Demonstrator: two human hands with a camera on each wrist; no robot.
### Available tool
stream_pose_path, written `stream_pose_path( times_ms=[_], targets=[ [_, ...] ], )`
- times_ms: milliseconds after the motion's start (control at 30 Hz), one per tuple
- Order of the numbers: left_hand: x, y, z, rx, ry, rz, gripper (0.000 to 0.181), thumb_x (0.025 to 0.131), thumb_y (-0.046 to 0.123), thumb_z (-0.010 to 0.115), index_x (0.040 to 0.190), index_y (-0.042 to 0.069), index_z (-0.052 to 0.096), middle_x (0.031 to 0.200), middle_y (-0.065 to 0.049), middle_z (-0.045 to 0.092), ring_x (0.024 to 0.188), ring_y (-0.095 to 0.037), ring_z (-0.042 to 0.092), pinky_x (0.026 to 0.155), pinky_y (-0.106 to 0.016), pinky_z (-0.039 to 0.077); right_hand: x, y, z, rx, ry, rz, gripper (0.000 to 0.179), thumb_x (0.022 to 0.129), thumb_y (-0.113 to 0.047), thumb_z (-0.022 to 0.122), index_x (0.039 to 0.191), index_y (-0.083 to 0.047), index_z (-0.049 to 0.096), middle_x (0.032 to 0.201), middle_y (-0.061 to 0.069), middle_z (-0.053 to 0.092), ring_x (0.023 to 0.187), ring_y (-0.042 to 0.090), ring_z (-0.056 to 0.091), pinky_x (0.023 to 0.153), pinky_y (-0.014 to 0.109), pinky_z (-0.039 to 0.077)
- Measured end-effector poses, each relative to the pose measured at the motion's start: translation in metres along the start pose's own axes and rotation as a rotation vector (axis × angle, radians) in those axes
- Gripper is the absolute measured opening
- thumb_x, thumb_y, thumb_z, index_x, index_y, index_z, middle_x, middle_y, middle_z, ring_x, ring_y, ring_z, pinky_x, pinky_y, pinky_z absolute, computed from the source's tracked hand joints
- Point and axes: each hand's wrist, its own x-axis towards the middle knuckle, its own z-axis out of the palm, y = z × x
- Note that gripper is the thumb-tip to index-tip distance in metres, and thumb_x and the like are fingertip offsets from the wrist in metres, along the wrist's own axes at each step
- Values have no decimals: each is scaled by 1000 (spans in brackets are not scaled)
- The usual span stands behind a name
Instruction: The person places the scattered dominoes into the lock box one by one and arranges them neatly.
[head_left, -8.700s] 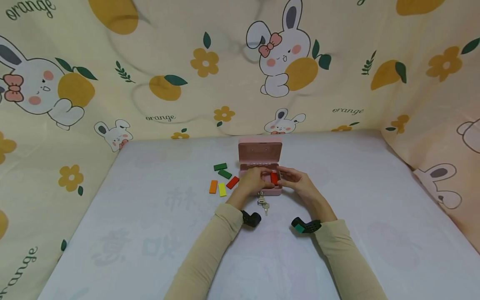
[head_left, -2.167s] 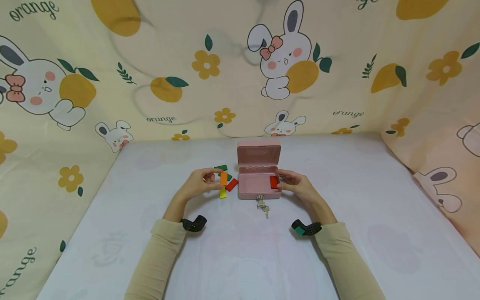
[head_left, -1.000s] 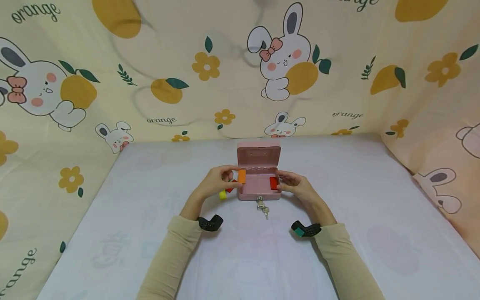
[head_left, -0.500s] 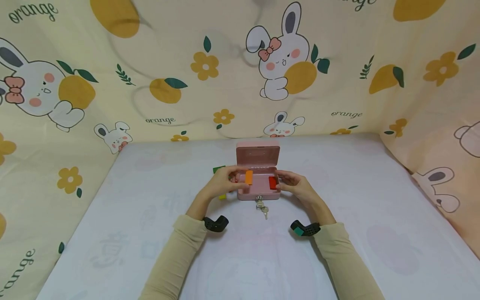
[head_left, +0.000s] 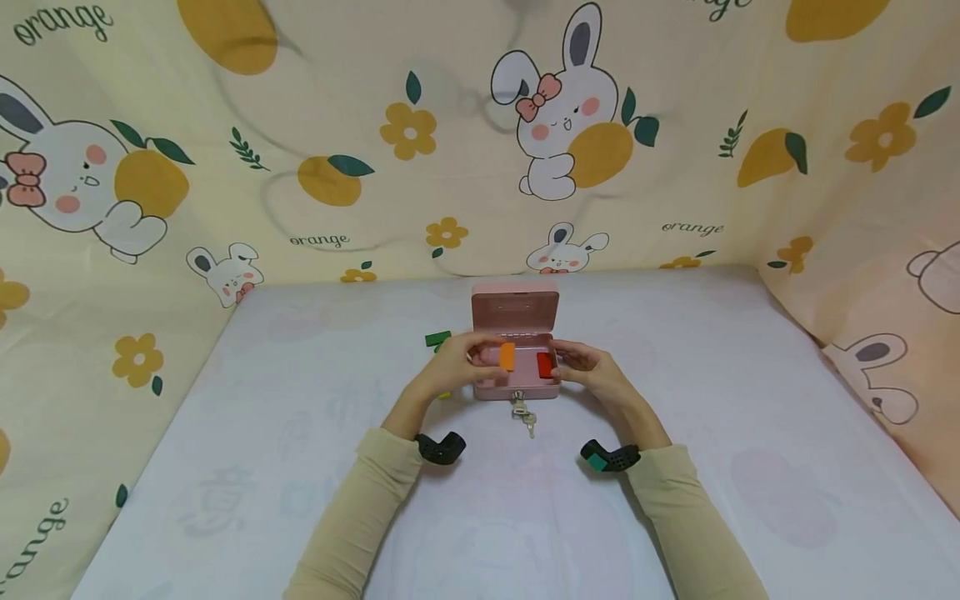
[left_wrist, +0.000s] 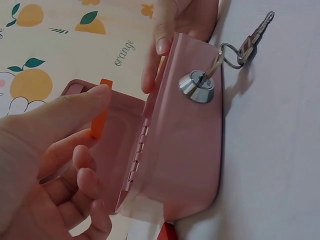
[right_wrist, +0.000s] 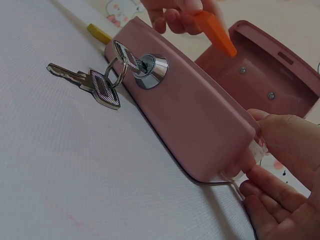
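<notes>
My left hand pinches an orange block upright between thumb and fingers, above the left half of an open pink cash box. In the left wrist view the orange block is apart from the box's walls. Inside the box, by its right wall, stands a red block. My right hand grips the box's right end, with the thumb on the rim in the right wrist view. Two keys on a ring are at the front lock, one inserted.
Left of the box lie green blocks and a yellow block, partly hidden by my left hand. Another red block shows at the left wrist view's bottom edge. A patterned cloth rises behind the white table.
My left hand picked up the orange block from the table at the left, and carried it right, over the box. My right hand stays at the box's right end.
</notes>
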Motion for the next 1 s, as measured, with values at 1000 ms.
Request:
stream_pose_path(
  times_ms=[1000],
  targets=[
    [20, 6, 27, 26, -55, -3, 49, 81, 19, 77, 126, 8, 62, 74, 0, 46, 70, -10, 44, 62, -16, 34, 0, -1, 0, -1, -2, 11, 57, 89, -9, 66, 142, 0, 44, 152, 20, 39, 144, 36, 33, 117, 44, 26]
  ],
)
